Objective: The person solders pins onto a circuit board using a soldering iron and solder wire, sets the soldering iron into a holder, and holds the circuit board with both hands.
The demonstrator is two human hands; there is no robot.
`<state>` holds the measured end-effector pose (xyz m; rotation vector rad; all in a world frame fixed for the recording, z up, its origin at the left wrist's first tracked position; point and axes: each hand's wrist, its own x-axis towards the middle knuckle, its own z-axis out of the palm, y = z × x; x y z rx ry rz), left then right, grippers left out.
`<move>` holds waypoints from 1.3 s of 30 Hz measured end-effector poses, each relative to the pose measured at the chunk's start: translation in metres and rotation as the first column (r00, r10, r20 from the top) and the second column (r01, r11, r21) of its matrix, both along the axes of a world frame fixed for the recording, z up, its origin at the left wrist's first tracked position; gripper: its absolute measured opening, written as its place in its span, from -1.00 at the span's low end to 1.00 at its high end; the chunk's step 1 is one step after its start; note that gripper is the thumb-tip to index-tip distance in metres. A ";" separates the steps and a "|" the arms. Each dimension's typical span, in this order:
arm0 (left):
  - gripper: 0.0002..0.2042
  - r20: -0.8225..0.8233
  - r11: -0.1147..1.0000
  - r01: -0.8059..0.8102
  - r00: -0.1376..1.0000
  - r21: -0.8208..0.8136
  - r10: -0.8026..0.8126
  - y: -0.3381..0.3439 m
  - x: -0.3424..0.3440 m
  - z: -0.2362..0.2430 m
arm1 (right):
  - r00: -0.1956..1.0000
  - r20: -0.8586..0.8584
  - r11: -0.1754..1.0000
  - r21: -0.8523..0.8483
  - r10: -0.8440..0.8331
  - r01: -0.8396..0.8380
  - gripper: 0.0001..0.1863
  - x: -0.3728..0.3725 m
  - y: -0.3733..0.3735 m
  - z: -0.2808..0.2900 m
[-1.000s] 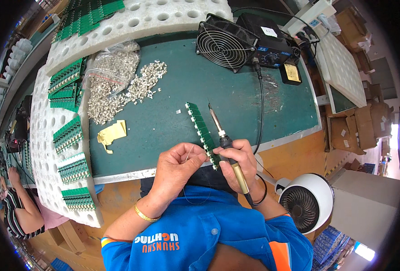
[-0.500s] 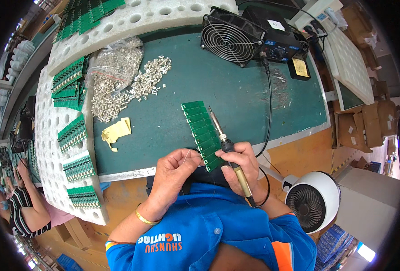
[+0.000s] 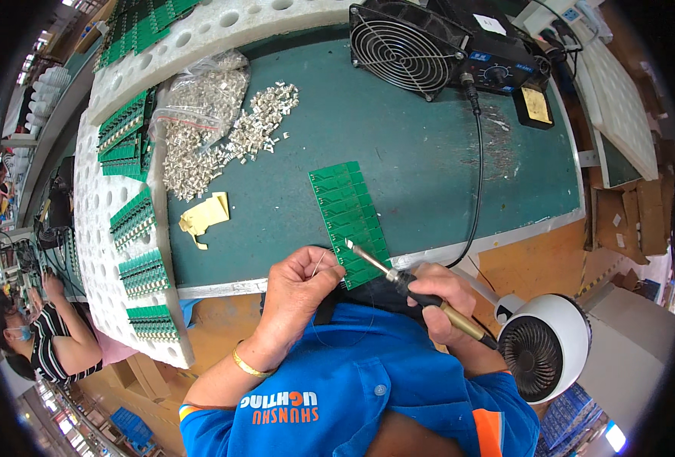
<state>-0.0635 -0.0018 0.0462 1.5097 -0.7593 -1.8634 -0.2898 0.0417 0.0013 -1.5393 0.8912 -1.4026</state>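
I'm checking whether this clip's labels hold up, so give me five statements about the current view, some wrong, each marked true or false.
1. The right hand grips a soldering iron. True.
2. The left hand holds a pair of tweezers. False: the left hand pinches a thin solder wire.
3. The iron's metal tip is over the green circuit board. True.
4. The crumpled yellow scrap lies to the right of the circuit board. False: the scrap lies to its left.
5. A black-framed fan stands beside the soldering station. True.
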 end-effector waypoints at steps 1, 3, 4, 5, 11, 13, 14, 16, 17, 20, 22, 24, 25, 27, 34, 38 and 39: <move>-0.98 0.010 1.000 0.002 1.000 0.019 -0.003 0.000 -0.001 0.001 | 0.999 0.008 0.999 0.026 0.035 -0.035 -0.69 -0.003 0.001 -0.001; -0.97 0.025 1.000 -0.005 1.000 0.018 0.004 0.000 -0.002 0.000 | 1.000 -0.021 0.999 0.025 0.022 -0.022 -0.75 -0.004 0.000 0.001; -0.96 0.035 1.000 -0.012 0.999 0.014 0.012 0.001 -0.002 0.000 | 0.999 -0.040 0.999 0.023 0.029 -0.028 -0.76 -0.004 0.000 0.002; -0.96 0.038 1.000 -0.013 0.999 0.015 0.012 0.002 -0.002 -0.002 | 0.998 -0.060 0.999 0.020 0.036 -0.035 -0.77 -0.004 -0.001 0.002; -0.97 0.017 1.000 -0.019 1.000 -0.015 0.019 0.002 -0.001 -0.004 | 0.998 -0.047 0.999 0.027 0.044 -0.042 -0.76 -0.004 -0.005 0.001; -0.97 0.013 0.999 -0.016 1.000 0.046 0.016 0.000 -0.001 0.002 | 0.998 -0.038 0.998 0.030 0.052 -0.051 -0.76 -0.004 -0.006 0.001; -0.97 0.013 0.999 -0.017 1.000 0.047 0.017 0.000 -0.001 0.002 | 0.998 -0.031 0.998 0.034 0.060 -0.059 -0.75 -0.005 -0.006 0.002; -0.97 -0.001 0.999 -0.019 1.000 0.040 0.019 0.000 -0.001 0.002 | 0.997 -0.038 0.997 0.031 0.065 -0.064 -0.75 -0.006 -0.008 0.002; -0.97 -0.001 0.999 -0.019 1.000 0.040 0.019 0.000 -0.001 0.002 | 0.997 -0.044 0.997 0.027 0.069 -0.068 -0.75 -0.006 -0.008 0.002; -0.97 0.007 0.999 -0.030 1.000 0.040 0.029 0.000 -0.001 0.001 | 0.995 -0.040 0.994 0.067 0.087 -0.084 -0.75 -0.007 -0.009 0.004; -0.99 0.003 1.000 -0.023 1.000 0.007 0.023 0.001 0.000 -0.002 | 0.995 -0.040 0.993 0.080 0.090 -0.087 -0.75 -0.008 -0.010 0.005; -0.99 0.004 1.000 -0.014 1.000 0.019 0.014 0.000 0.000 -0.001 | 0.995 -0.043 0.992 0.093 0.091 -0.087 -0.75 -0.009 -0.009 0.006; -0.99 0.009 1.000 -0.008 1.000 0.030 0.007 0.000 0.000 -0.001 | 0.995 -0.038 0.991 0.104 0.090 -0.085 -0.75 -0.009 -0.008 0.006; -0.99 0.010 1.000 -0.006 1.000 0.029 0.005 -0.001 -0.001 0.000 | 0.996 -0.033 0.990 0.116 0.088 -0.084 -0.75 -0.009 -0.008 0.005; -0.99 0.005 1.000 -0.005 1.000 0.023 0.005 -0.001 -0.001 0.000 | 0.993 -0.003 0.980 0.162 0.119 -0.117 -0.75 -0.010 -0.007 0.004; -0.99 0.015 1.000 -0.008 1.000 0.006 0.008 0.000 -0.002 -0.001 | 0.995 0.017 0.972 0.209 0.102 -0.104 -0.77 -0.010 -0.004 0.002; -0.99 0.010 1.000 -0.007 1.000 0.003 0.007 0.000 -0.001 -0.002 | 0.995 0.017 0.972 0.209 0.103 -0.104 -0.77 -0.010 -0.004 0.002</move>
